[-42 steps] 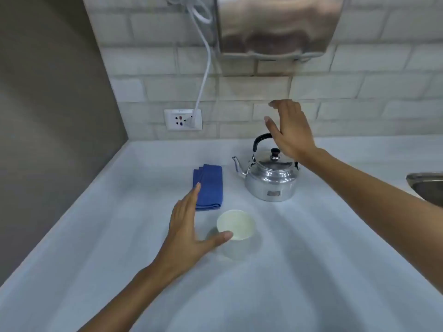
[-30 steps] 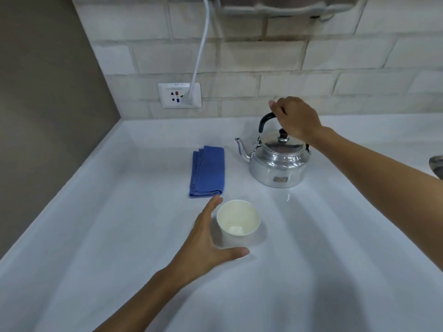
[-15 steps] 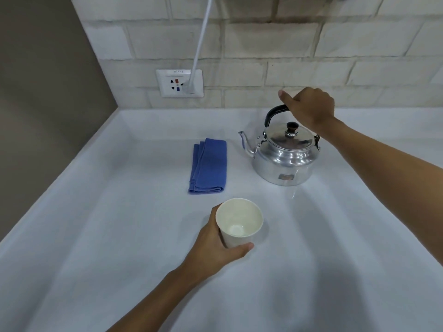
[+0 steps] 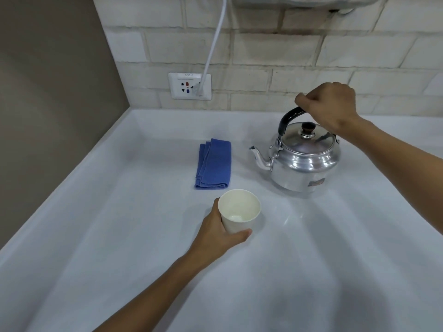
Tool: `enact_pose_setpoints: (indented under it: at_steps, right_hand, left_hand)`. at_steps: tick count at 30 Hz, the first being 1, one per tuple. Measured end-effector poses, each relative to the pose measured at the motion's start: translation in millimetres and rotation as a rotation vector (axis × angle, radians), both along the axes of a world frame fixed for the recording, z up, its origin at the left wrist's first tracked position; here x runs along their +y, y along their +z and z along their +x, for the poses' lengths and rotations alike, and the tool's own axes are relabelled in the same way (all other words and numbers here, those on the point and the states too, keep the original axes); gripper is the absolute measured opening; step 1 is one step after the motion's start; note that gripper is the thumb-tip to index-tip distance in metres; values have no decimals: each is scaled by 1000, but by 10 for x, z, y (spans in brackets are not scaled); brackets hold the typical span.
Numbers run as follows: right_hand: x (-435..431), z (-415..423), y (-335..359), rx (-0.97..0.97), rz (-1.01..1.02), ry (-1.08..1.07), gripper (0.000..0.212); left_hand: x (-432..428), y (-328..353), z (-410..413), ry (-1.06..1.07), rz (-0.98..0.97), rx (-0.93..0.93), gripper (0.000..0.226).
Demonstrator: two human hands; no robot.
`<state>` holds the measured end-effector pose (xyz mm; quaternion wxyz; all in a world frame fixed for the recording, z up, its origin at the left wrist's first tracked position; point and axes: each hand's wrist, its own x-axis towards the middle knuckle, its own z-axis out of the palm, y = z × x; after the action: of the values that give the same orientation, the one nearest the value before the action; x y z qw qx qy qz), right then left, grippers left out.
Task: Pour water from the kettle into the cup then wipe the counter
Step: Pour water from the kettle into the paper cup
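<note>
A shiny metal kettle (image 4: 303, 161) with a black handle stands on the white counter (image 4: 311, 271), its spout pointing left. My right hand (image 4: 330, 106) is closed around the top of the handle. In front of it and to the left is a white paper cup (image 4: 238, 213), upright, with my left hand (image 4: 217, 232) wrapped around its left and near side. A folded blue cloth (image 4: 214, 164) lies flat behind the cup, left of the kettle.
A wall socket (image 4: 189, 85) with a white cable (image 4: 213, 44) plugged in sits on the brick wall behind the cloth. A brown side wall (image 4: 48, 104) borders the counter on the left. A metal fixture (image 4: 309, 2) hangs at the top edge.
My left hand went from open beside the cup to closed around it. My right hand came down from above the kettle and closed on the handle.
</note>
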<state>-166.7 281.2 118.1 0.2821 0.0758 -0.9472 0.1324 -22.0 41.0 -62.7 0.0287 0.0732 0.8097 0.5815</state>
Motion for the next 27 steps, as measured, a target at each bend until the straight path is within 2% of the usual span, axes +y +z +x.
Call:
enact_pose_setpoints:
  at_steps: [9, 14, 18, 27]
  right_hand:
    - [-172, 468, 108, 100, 117, 148, 45]
    - [-255, 611, 143, 161, 227, 235, 53]
    - [-362, 721, 212, 218, 324, 285, 51]
    - [-465, 854, 328, 242, 456, 358, 52]
  left_hand:
    - [28, -32, 24, 28, -1, 29, 71]
    - [21, -49, 31, 27, -7, 47, 70]
    - [21, -59, 26, 39, -14, 52, 71]
    - [22, -72, 28, 40, -14, 61, 70]
